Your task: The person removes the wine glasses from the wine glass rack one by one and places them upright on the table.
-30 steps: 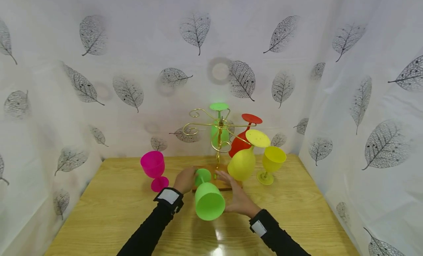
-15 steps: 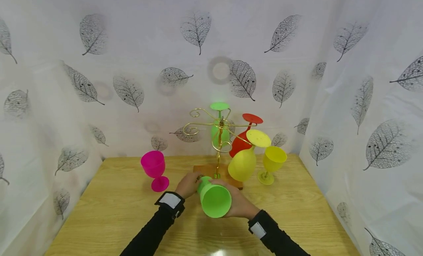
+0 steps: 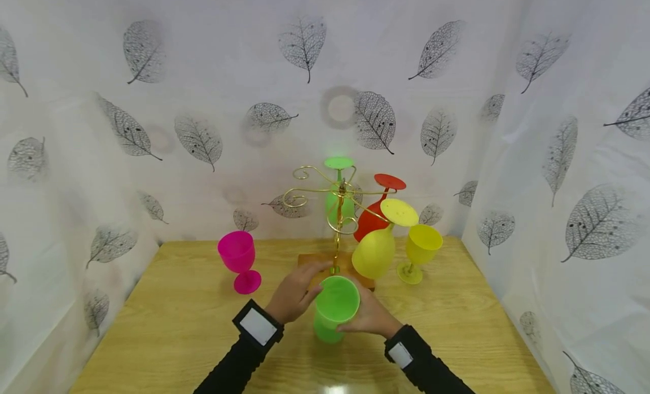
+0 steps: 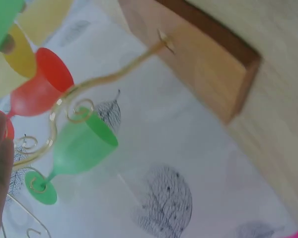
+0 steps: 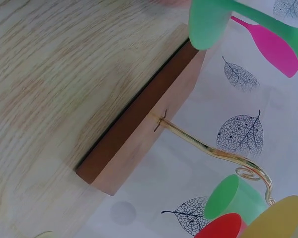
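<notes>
A light green goblet (image 3: 337,298) is in my right hand (image 3: 373,315), whose fingers and thumb grip its bowl from the right. Its mouth faces up toward the head camera, and its foot shows below, on the near side. My left hand (image 3: 294,292) is just left of the rim with its fingers extended and holds nothing. Behind both hands rises a gold wire goblet stand (image 3: 337,230) on a wooden base (image 3: 307,261). The right wrist view shows the held goblet's foot (image 5: 208,25) and stem at the top.
Upside down on the stand hang a green goblet (image 3: 335,205), a red goblet (image 3: 370,219) and a yellow goblet (image 3: 374,253). A magenta goblet (image 3: 237,253) stands left on the wooden table (image 3: 178,326), a yellow goblet (image 3: 421,244) right. A leaf-print curtain (image 3: 228,61) encloses the back and sides.
The green goblet has swung from mouth toward me to mouth up. My left hand has let go of its foot end and moved beside the rim; my right hand has taken hold of the bowl.
</notes>
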Tool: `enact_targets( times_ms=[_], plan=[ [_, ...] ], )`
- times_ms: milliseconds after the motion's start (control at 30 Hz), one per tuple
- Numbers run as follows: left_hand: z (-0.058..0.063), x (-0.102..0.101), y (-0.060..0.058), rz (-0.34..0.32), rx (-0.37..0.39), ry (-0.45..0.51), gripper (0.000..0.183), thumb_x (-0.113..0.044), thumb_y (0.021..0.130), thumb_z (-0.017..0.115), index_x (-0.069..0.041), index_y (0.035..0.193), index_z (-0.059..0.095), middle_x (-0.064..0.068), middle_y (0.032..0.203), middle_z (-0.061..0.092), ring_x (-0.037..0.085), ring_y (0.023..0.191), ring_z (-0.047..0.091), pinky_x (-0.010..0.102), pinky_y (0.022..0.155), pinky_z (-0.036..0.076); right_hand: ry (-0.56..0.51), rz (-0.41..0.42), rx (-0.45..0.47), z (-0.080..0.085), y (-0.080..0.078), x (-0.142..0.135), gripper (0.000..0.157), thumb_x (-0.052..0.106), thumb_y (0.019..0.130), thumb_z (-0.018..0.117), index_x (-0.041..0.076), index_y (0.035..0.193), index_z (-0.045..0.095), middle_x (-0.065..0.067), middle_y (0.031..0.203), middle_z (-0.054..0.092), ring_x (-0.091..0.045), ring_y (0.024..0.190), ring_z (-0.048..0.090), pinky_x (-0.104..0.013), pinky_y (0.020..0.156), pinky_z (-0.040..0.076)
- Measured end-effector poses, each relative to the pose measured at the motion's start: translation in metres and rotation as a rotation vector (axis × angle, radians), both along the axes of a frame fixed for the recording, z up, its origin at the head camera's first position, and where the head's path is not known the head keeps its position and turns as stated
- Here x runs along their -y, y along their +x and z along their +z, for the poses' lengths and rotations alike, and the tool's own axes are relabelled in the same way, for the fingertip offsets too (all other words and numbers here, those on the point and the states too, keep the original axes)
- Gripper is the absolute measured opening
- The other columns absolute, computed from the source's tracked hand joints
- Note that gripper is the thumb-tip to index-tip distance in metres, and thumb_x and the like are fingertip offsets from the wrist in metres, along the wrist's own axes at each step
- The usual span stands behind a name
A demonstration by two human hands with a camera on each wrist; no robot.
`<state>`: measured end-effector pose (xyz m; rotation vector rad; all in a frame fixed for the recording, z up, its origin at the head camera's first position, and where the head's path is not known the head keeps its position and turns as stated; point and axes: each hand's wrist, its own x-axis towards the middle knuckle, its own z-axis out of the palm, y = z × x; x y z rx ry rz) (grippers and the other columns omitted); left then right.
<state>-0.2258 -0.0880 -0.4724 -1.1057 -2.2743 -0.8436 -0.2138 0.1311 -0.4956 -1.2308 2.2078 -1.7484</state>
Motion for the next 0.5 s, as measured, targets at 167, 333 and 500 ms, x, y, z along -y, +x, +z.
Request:
enact_targets(
  times_ms=[167, 333, 500],
  plan=[
    [-0.007, -0.004, 0.009, -0.123, 0.187, 0.055, 0.083, -0.067, 0.088, 0.035, -0.006, 0.145, 0.032, 0.012, 0.132, 0.056, 0.027, 0.116, 0.057, 0.037, 0.09, 0.054, 0.007, -0.052, -0.043, -0.002, -0.001, -0.006, 0.096, 0.006, 0.064, 0.085, -0.004, 0.14, 0.028, -0.024, 0.13, 0.048, -0.026, 0.117, 0.053, -0.035, 0.1, 0.047],
    [-0.013, -0.011, 0.014, -0.151, 0.317, 0.088, 0.1, -0.06, 0.073, 0.068, -0.007, 0.147, 0.027, 0.012, 0.14, 0.049, 0.024, 0.122, 0.054, 0.041, 0.098, 0.049, -0.003, -0.061, -0.024, -0.001, 0.002, -0.01, 0.095, 0.018, 0.067, 0.085, 0.0, 0.142, 0.028, -0.023, 0.132, 0.047, -0.02, 0.12, 0.051, -0.032, 0.102, 0.045],
    [-0.016, -0.016, 0.019, -0.214, 0.415, 0.2, 0.106, -0.03, 0.061, 0.088, -0.007, 0.146, 0.028, 0.007, 0.136, 0.049, 0.022, 0.12, 0.053, 0.042, 0.101, 0.047, -0.014, -0.038, -0.044, -0.002, 0.003, -0.011, 0.097, 0.038, 0.068, 0.081, 0.004, 0.142, 0.03, -0.018, 0.134, 0.047, -0.01, 0.123, 0.047, -0.031, 0.104, 0.043]
  ],
)
